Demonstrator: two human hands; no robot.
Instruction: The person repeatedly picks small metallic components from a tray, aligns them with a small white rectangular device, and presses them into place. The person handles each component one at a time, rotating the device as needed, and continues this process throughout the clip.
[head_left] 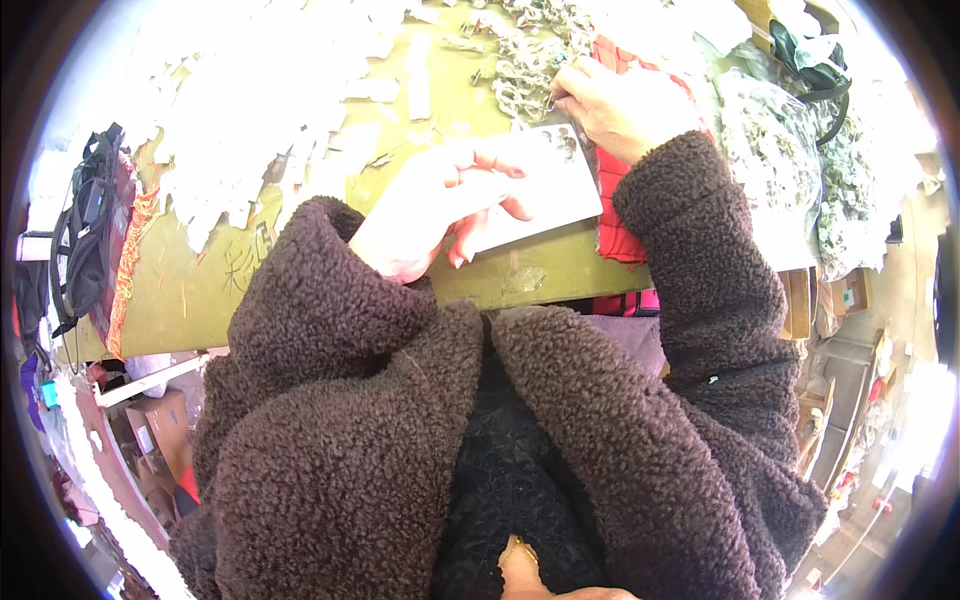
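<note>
My left hand [440, 205] is above a flat white board [560, 190] near the table's front edge, its fingers curled in and pressed together. Glare washes out its fingertips, so anything small between them cannot be made out. My right hand [615, 105] reaches farther out to the right, thumb and forefinger pinched at the edge of a pile of small grey-green looped pieces [525, 85]. What it pinches is too small to name. Several small dark round things [565, 142] sit at the board's far right corner. Red quilted cloth [618, 235] lies under and beside my right hand.
Overexposed white scraps [250, 120] cover the left of the olive-green table top [390, 325]. A black bag [90, 230] and orange cord [135, 260] are at the left edge. Clear plastic bags of pale pieces [770, 140] stand at the right. Cardboard boxes [165, 430] are below, left.
</note>
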